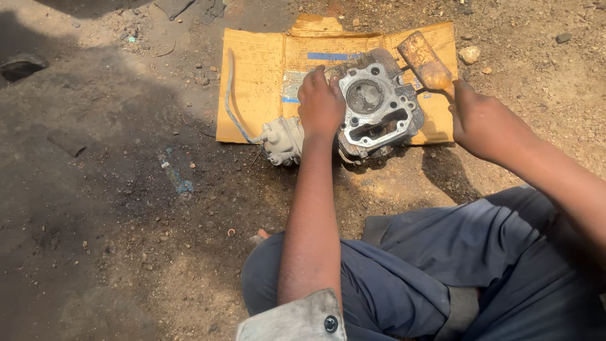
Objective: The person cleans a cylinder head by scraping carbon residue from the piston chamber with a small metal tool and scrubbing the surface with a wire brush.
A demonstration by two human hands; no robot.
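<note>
A grey metal engine cylinder head [377, 107] lies on a flattened yellow cardboard sheet [255, 82] on the dirt ground. My left hand [320, 104] rests on its left side, steadying it. A carburettor [282, 140] with a thin curved hose [230, 95] is attached on the left. My right hand [478, 117] grips the handle of a rusty, worn hammer [424, 60], whose head is raised just right of the cylinder head.
Oily dirt with pebbles surrounds the cardboard. A stone [469, 54] lies beyond its right edge, a dark hollow [22, 65] at far left, a bluish scrap [175, 175] on the ground. My legs in grey-blue trousers [442, 265] fill the lower right.
</note>
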